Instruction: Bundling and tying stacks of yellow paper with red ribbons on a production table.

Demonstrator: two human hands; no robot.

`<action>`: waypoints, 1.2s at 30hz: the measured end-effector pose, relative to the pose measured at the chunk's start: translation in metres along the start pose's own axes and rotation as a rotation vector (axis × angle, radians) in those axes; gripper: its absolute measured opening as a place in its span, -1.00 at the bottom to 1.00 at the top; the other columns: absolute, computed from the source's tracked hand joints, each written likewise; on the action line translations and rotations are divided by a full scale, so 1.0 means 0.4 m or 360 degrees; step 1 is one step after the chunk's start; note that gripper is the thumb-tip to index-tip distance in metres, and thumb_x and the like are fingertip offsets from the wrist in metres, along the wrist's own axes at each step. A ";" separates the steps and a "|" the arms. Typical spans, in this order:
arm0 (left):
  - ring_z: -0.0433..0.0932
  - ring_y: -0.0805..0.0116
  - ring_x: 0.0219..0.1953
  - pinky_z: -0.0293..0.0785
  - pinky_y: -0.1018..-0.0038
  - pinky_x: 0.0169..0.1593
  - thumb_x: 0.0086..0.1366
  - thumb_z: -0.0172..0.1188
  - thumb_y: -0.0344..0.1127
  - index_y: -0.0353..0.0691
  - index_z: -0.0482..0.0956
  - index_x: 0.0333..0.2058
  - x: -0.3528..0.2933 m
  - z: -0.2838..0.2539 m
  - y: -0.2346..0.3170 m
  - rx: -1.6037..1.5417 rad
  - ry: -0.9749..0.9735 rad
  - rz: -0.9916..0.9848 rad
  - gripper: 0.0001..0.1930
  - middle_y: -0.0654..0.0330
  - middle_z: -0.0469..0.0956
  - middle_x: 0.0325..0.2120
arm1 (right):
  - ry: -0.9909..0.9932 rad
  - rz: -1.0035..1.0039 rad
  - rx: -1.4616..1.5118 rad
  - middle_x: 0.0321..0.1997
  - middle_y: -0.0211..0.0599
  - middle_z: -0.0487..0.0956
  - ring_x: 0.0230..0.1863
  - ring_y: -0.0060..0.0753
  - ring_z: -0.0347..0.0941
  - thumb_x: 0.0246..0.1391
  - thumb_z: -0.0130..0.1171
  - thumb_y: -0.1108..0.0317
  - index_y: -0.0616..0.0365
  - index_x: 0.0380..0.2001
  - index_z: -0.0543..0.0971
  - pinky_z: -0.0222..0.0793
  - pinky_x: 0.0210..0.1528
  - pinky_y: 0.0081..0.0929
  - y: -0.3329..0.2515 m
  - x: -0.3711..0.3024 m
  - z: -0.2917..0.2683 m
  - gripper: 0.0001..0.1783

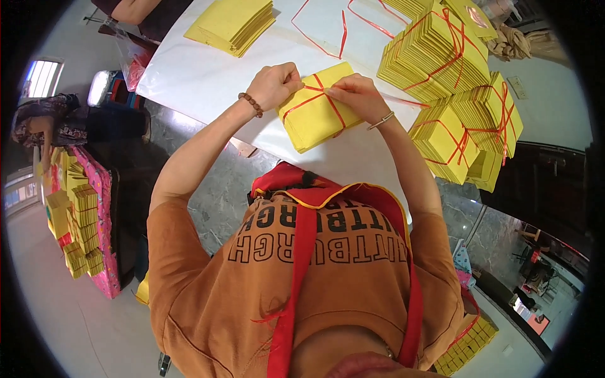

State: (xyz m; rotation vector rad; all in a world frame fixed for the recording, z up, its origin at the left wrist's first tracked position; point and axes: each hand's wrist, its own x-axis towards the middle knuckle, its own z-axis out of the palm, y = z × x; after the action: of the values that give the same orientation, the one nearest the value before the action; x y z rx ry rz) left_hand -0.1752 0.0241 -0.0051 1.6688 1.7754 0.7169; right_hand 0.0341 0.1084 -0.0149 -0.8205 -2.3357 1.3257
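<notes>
Our orange shirt (252,296) below, we lean over the white worktop (201,82): left hand (274,85) and right hand (356,91) pinch red string (313,99) on the yellow paper bundle (318,116). Slack could let the knot slip.

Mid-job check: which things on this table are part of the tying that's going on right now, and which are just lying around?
In hand:
- yellow paper bundle, pressed under the left hand
- red string crossed over it, pinched by the right hand

Lying about:
- tied yellow stacks at the right
- loose yellow stack at the far edge
- spare red strings on the white table
</notes>
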 end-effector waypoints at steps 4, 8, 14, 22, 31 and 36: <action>0.39 0.27 -0.65 0.27 0.42 -0.54 0.16 0.04 -0.31 -0.19 0.38 -0.31 -0.017 -0.040 0.086 0.0041 -0.0041 0.0289 -0.86 0.13 0.40 -0.73 | 0.0049 0.0149 0.0205 -0.49 -0.41 0.50 -0.42 -0.68 0.39 -0.13 0.22 0.39 0.20 -0.52 0.54 0.35 -0.32 -0.63 -0.013 0.000 0.014 -0.89; 0.45 0.20 -0.55 0.34 0.42 -0.45 0.20 -0.04 -0.38 -0.16 0.31 -0.21 -0.003 -0.024 0.202 0.0074 -0.0254 0.0355 -0.83 0.07 0.42 -0.66 | 0.0122 0.0009 -0.0001 -0.49 -0.40 0.51 -0.41 -0.67 0.41 -0.17 0.24 0.44 0.20 -0.50 0.54 0.38 -0.34 -0.62 -0.010 -0.001 0.025 -0.89; 0.45 0.48 -0.48 0.37 0.53 -0.38 0.22 -0.14 -0.39 -0.20 0.33 -0.15 0.073 -0.006 0.145 -0.0768 -0.0636 0.0320 -0.79 0.19 0.50 -0.46 | 0.0210 -0.0141 -0.0023 -0.50 -0.29 0.57 -0.46 -0.45 0.49 -0.17 0.21 0.29 0.17 -0.48 0.57 0.39 -0.32 -0.54 0.003 -0.010 0.019 -0.81; 0.49 0.16 -0.36 0.39 0.38 -0.29 0.09 0.00 -0.36 -0.25 0.51 -0.36 0.058 0.022 0.067 0.0333 -0.0106 0.0590 -0.83 0.07 0.54 -0.44 | 0.0092 0.0158 0.0420 -0.48 -0.30 0.57 -0.45 -0.59 0.47 -0.07 0.17 0.25 0.23 -0.47 0.55 0.36 -0.36 -0.64 0.014 -0.001 0.012 -0.77; 0.45 0.48 -0.57 0.36 0.54 -0.46 0.09 0.09 -0.34 -0.27 0.52 -0.47 0.019 0.029 0.083 -0.0107 -0.0369 0.0176 -0.88 0.21 0.52 -0.61 | -0.0133 0.0433 0.0820 -0.44 -0.39 0.53 -0.42 -0.65 0.42 -0.09 0.19 0.38 0.18 -0.48 0.45 0.33 -0.36 -0.69 -0.014 -0.002 -0.026 -0.86; 0.48 0.37 -0.52 0.38 0.48 -0.40 0.06 0.09 -0.31 -0.25 0.56 -0.41 0.030 0.039 0.053 -0.0418 -0.0324 0.0091 -0.84 0.17 0.53 -0.58 | -0.0227 0.0352 0.0789 -0.42 -0.36 0.54 -0.40 -0.66 0.43 -0.07 0.18 0.42 0.20 -0.49 0.46 0.34 -0.33 -0.71 -0.018 0.002 -0.027 -0.89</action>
State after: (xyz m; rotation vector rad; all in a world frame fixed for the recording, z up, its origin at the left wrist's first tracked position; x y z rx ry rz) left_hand -0.1499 0.0371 -0.0008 1.5594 1.4323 0.7415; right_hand 0.0371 0.1133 -0.0031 -0.8554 -1.9111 2.0037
